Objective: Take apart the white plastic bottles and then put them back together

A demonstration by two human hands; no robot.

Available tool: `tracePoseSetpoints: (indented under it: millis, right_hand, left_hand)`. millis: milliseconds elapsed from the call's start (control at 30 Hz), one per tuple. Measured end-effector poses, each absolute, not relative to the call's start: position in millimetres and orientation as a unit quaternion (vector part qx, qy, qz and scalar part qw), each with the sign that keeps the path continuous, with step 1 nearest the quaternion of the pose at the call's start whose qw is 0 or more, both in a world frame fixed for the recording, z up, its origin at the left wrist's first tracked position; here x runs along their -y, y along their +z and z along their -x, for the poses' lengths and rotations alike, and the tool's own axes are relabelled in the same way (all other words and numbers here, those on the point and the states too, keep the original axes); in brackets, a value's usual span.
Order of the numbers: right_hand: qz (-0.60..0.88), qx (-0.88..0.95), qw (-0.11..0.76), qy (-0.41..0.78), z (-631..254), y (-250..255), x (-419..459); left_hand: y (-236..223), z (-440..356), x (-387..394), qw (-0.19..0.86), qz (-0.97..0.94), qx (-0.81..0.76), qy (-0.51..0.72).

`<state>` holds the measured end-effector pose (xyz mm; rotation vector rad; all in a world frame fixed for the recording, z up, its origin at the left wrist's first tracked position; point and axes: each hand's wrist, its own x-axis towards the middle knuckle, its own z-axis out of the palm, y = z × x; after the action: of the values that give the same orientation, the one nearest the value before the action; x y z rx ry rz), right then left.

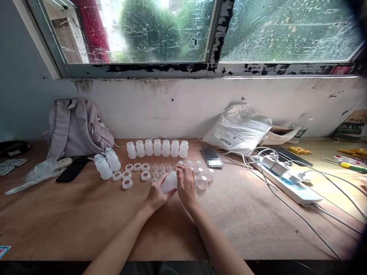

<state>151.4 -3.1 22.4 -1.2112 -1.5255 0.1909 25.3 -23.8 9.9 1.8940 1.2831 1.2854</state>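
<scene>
A frosted white baby bottle (169, 182) lies tilted between my hands over the table. My left hand (157, 194) is closed round its body. My right hand (186, 183) is closed over its other end, and its fingers hide that part. Behind them stands a row of several open frosted bottles (157, 148). To the left are several white screw rings (126, 183), and small clear teats (162, 168) sit just beyond my left hand. Clear domed caps (202, 183) lie beside my right hand. Two bottles with tops fitted (103, 167) stand farther left.
A grey backpack (76, 126), a black phone (72, 169) and a clear plastic bag (43, 172) are at the left. On the right are a silver bubble bag (237, 128), a white power strip (289, 183) with trailing cables, and yellow tools (299, 150). A person's fingers show at the right edge.
</scene>
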Motion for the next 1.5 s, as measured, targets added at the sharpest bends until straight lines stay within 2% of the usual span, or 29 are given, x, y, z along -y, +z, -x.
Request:
tracePoseSetpoints:
  millis: [100, 300, 500, 567, 633, 733, 833, 1033, 1500]
  right_hand:
    - [0.556, 0.614, 0.559, 0.035, -158, 23, -2]
    - [0.657, 0.576, 0.487, 0.031, -167, 13, -11]
    - [0.601, 0.628, 0.476, 0.135, -164, 2, -13]
    - [0.574, 0.613, 0.502, 0.207, -162, 4, -12]
    - [0.532, 0.57, 0.57, 0.259, -159, 9, -10]
    - [0.468, 0.471, 0.702, 0.257, -158, 19, -7]
    - [0.445, 0.413, 0.752, 0.257, -160, 25, -7]
    - [0.46, 0.442, 0.701, 0.319, -161, 19, -10]
    - [0.47, 0.493, 0.658, 0.322, -158, 17, -6]
  left_hand:
    - [11, -22, 22, 0.243, -0.641, -0.519, 0.511]
    - [12, -16, 15, 0.275, -0.569, -0.549, 0.547]
    - [10, -16, 15, 0.251, -0.596, -0.55, 0.529]
    - [8, -16, 15, 0.222, -0.614, -0.557, 0.513]
    - [5, -16, 15, 0.18, -0.641, -0.56, 0.493]
    - [-1, -17, 13, 0.122, -0.689, -0.555, 0.449]
    - [-6, -16, 12, 0.09, -0.725, -0.549, 0.406]
    - [-9, -15, 10, 0.072, -0.749, -0.535, 0.385]
    - [-9, -15, 10, 0.091, -0.76, -0.514, 0.388]
